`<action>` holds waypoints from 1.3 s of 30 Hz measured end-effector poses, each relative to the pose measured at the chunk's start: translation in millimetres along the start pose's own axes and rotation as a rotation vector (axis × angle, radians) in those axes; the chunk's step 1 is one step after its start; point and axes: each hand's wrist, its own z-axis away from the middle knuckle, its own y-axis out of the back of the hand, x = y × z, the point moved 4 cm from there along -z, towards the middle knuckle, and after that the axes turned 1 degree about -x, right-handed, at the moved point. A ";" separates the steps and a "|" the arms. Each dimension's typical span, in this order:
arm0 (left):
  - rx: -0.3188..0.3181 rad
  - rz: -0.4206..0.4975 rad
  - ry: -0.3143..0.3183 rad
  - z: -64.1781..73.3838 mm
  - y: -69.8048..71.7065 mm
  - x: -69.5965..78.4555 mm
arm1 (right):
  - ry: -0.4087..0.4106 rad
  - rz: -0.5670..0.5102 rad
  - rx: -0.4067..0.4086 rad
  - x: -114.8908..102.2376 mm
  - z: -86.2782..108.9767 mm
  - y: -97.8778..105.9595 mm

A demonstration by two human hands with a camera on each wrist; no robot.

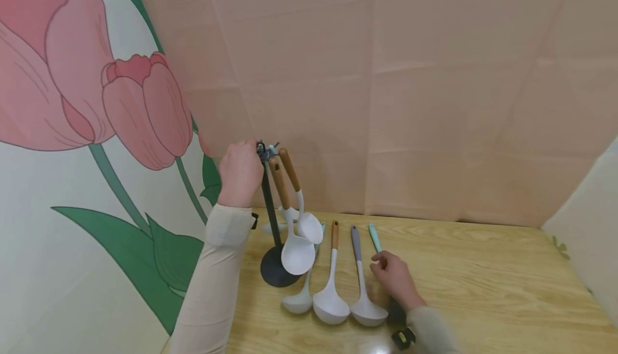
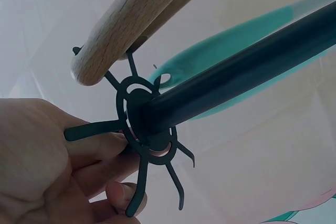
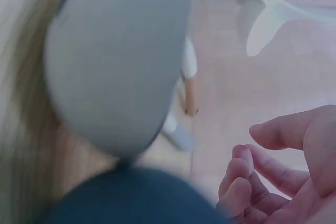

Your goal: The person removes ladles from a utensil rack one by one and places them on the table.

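Observation:
My left hand holds the hooked top of a dark utensil stand; in the left wrist view its fingers curl behind the hook ring. From that ring hang a wooden-handled ladle, a second wooden-handled utensil and a turquoise-handled utensil. The right hand hovers by a turquoise handle, fingers loosely bent; the right wrist view shows nothing between thumb and fingers. Beside it lie a grey-handled ladle, a wooden-handled ladle and a pale ladle.
The stand's round black base rests on the wood-grain table. A pinkish sheet hangs behind the table, and a wall with painted tulips rises on the left. A dark object lies partly under the right wrist.

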 end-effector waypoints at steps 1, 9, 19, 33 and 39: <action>0.000 0.001 0.000 0.1 0.0 0.1 | 0.011 -0.013 -0.004 -4.4 -0.6 -2.1; -0.004 0.001 0.011 0.5 -0.3 0.3 | 0.045 -0.106 -0.053 -39.8 -4.4 -22.6; -0.004 -0.001 0.014 -0.3 -1.5 -0.5 | 0.140 -0.145 -0.102 -93.0 -11.0 -42.6; 0.014 0.045 0.005 0.6 -0.5 -3.4 | 0.260 -0.168 -0.131 -145.1 -5.2 -56.7; 0.002 0.046 0.011 1.2 -0.6 -4.2 | 0.296 -0.197 -0.142 -154.3 -4.1 -60.3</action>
